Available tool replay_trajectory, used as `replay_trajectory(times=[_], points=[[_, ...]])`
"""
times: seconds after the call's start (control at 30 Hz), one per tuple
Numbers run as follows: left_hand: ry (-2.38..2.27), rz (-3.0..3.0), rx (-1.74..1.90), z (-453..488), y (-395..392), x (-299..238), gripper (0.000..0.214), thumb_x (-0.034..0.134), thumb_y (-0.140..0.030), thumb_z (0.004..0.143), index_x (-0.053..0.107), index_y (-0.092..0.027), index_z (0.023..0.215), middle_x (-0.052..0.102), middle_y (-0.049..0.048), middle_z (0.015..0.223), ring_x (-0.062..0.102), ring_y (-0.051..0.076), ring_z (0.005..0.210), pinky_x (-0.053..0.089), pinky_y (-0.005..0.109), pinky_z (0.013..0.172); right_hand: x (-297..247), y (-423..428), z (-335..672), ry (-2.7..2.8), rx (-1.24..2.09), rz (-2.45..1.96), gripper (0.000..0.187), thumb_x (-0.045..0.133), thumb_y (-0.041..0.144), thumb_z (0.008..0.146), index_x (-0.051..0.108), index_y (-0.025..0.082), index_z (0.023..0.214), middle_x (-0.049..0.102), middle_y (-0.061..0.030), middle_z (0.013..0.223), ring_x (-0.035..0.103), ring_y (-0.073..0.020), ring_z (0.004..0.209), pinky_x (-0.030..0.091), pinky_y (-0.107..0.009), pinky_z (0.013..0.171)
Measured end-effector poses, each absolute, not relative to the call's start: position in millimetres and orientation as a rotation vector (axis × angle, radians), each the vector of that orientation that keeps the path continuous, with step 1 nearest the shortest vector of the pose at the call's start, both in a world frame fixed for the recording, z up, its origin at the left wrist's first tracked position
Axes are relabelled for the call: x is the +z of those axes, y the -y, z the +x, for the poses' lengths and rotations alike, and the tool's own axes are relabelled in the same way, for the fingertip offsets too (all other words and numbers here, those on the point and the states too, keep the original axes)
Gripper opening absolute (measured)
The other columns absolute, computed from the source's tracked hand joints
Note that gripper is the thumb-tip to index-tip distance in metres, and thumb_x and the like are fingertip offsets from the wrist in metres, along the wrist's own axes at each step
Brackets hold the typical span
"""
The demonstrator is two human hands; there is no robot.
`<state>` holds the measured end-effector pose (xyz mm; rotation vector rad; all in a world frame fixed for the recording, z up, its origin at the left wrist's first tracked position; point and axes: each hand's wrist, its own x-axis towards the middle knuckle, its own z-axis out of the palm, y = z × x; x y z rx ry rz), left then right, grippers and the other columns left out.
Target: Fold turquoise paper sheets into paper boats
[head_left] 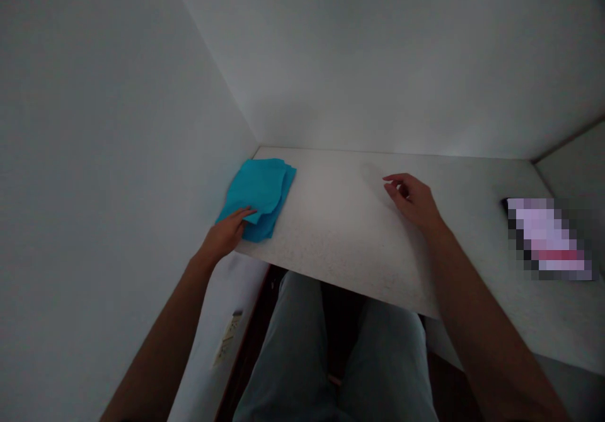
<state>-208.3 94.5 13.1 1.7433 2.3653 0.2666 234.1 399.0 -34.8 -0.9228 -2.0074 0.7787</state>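
A stack of turquoise cloths [259,194] lies at the left end of a white speckled table [340,233], close to the corner of the walls. My left hand [227,232] rests on the near edge of the stack, fingers lying on the top cloth, thumb side hidden. My right hand [412,200] hovers over the bare middle of the table, fingers loosely curled and apart, holding nothing.
White walls close in on the left and behind the table. A blurred flat object [548,238] lies on the table's right end. My legs in light jeans [331,359] sit under the table's front edge.
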Motion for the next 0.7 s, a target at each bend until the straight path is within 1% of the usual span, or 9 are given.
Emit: replay_trajectory(times=[0.07, 0.17, 0.23, 0.3, 0.4, 0.53, 0.6, 0.63, 0.7], points=[[-2.465, 1.709, 0.385, -209, -105, 39, 0.058, 0.036, -0.033, 0.113, 0.061, -0.018, 0.163, 0.066, 0.0155, 0.164, 0.065, 0.035, 0.15, 0.052, 0.059, 0.126, -35, -399, 234, 2.014, 0.791, -0.926, 0.028, 0.068, 0.047, 0.1, 0.078, 0.027, 0.115, 0.072, -0.0045, 0.088, 0.053, -0.0169, 0.059, 0.045, -0.036, 0.061], [-2.476, 1.778, 0.716, -192, -130, 81, 0.053, 0.041, -0.037, 0.113, 0.066, -0.023, 0.158, 0.073, 0.0111, 0.155, 0.07, 0.032, 0.144, 0.053, 0.053, 0.125, -37, -401, 234, 1.993, 0.806, -0.938, 0.029, 0.068, 0.049, 0.1, 0.078, 0.026, 0.115, 0.072, -0.0041, 0.087, 0.055, -0.0173, 0.061, 0.047, -0.036, 0.063], [-2.379, 1.947, 0.708, -162, -151, 101, 0.052, 0.045, -0.034, 0.112, 0.066, -0.025, 0.158, 0.07, 0.0093, 0.16, 0.068, 0.031, 0.147, 0.053, 0.052, 0.127, -39, -403, 234, 1.956, 0.796, -0.94, 0.03, 0.068, 0.05, 0.1, 0.078, 0.026, 0.114, 0.072, -0.0043, 0.087, 0.059, -0.0188, 0.066, 0.05, -0.036, 0.066], [-2.309, 2.119, 0.569, -119, -172, 108, 0.052, 0.045, -0.027, 0.112, 0.064, -0.026, 0.161, 0.06, 0.0081, 0.171, 0.062, 0.032, 0.154, 0.052, 0.053, 0.128, -40, -406, 234, 1.893, 0.754, -0.953, 0.033, 0.069, 0.054, 0.099, 0.078, 0.026, 0.115, 0.074, -0.0059, 0.092, 0.065, -0.0215, 0.076, 0.054, -0.038, 0.072], [-2.139, 2.341, 0.294, -44, -198, 87, 0.056, 0.046, -0.017, 0.112, 0.058, -0.019, 0.166, 0.053, 0.0133, 0.176, 0.049, 0.033, 0.164, 0.047, 0.055, 0.132, -42, -411, 236, 1.756, 0.72, -0.99, 0.04, 0.065, 0.063, 0.102, 0.077, 0.028, 0.118, 0.077, -0.0078, 0.103, 0.071, -0.0249, 0.092, 0.058, -0.04, 0.081], [-1.889, 2.421, 0.018, 41, -208, 23, 0.053, 0.044, -0.019, 0.115, 0.058, -0.022, 0.166, 0.049, 0.0137, 0.178, 0.044, 0.036, 0.168, 0.04, 0.064, 0.135, -45, -417, 241, 1.627, 0.777, -1.037, 0.051, 0.055, 0.074, 0.105, 0.071, 0.029, 0.122, 0.077, -0.007, 0.105, 0.071, -0.0247, 0.095, 0.059, -0.04, 0.084], [-1.822, 2.388, -0.03, 68, -201, -6, 0.052, 0.048, -0.026, 0.115, 0.057, -0.02, 0.167, 0.045, 0.0178, 0.18, 0.043, 0.039, 0.168, 0.039, 0.068, 0.134, -48, -419, 243, 1.641, 0.748, -1.074, 0.052, 0.058, 0.074, 0.103, 0.07, 0.028, 0.125, 0.075, -0.0079, 0.108, 0.07, -0.0245, 0.094, 0.059, -0.04, 0.081], [-1.796, 2.381, -0.014, 75, -197, -16, 0.058, 0.053, -0.038, 0.115, 0.053, -0.017, 0.169, 0.039, 0.0213, 0.182, 0.038, 0.042, 0.17, 0.037, 0.07, 0.134, -50, -420, 245, 1.672, 0.728, -1.091, 0.053, 0.061, 0.073, 0.102, 0.069, 0.027, 0.127, 0.073, -0.0088, 0.11, 0.069, -0.0244, 0.093, 0.059, -0.039, 0.079], [-1.723, 2.385, 0.115, 77, -193, -25, 0.085, 0.06, -0.066, 0.109, 0.045, -0.012, 0.173, 0.032, 0.0248, 0.185, 0.027, 0.045, 0.173, 0.027, 0.071, 0.138, -52, -420, 247, 1.767, 0.685, -1.113, 0.055, 0.066, 0.07, 0.099, 0.068, 0.026, 0.131, 0.071, -0.0102, 0.114, 0.068, -0.024, 0.088, 0.058, -0.04, 0.076]])
